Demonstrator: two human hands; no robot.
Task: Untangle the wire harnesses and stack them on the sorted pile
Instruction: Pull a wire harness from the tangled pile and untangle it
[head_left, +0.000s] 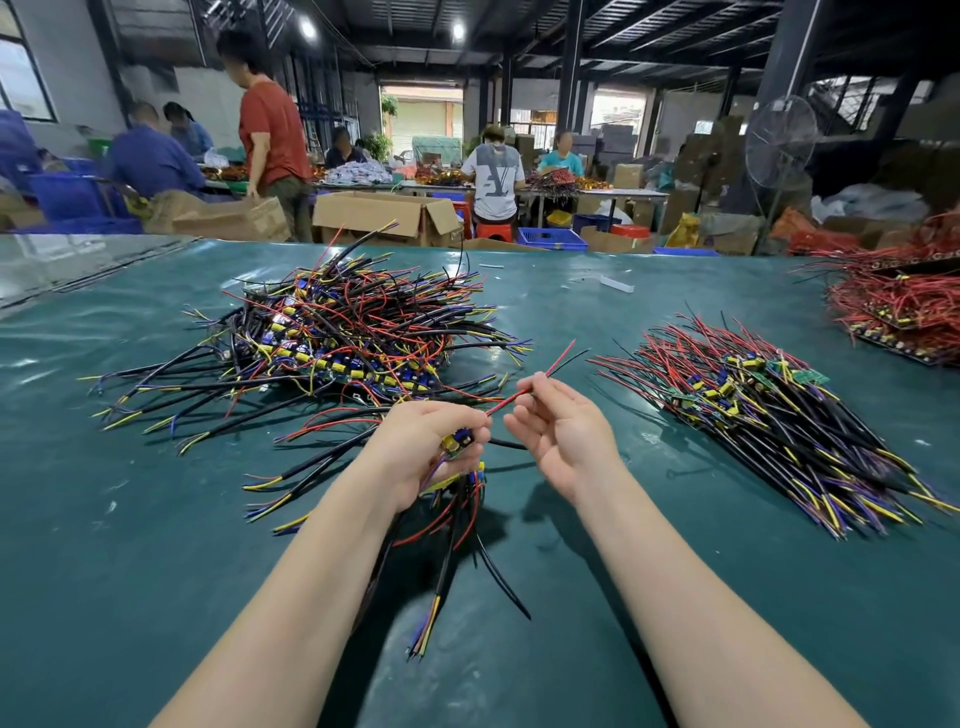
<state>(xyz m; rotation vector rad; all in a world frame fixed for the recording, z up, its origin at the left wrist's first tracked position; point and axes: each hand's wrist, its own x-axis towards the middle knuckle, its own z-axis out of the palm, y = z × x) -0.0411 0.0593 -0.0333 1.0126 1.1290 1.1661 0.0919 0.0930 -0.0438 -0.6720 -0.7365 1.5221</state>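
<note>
A big tangled heap of wire harnesses (353, 332), red, black, yellow and blue with small circuit boards, lies at the centre left of the green table (156, 519). To the right lies the sorted pile (769, 410), its wires lined up. My left hand (431, 447) grips a harness (457, 441) by its small board, and black and red wires hang below it. My right hand (561, 431) pinches that harness's red wire (540, 382) between thumb and forefinger and holds it out toward the upper right.
Another heap of red wires (904, 301) sits at the table's right edge. Small white scraps (615, 283) lie at the far side. Beyond the table, several people work at benches among cardboard boxes (384, 213), blue crates and a standing fan (779, 145).
</note>
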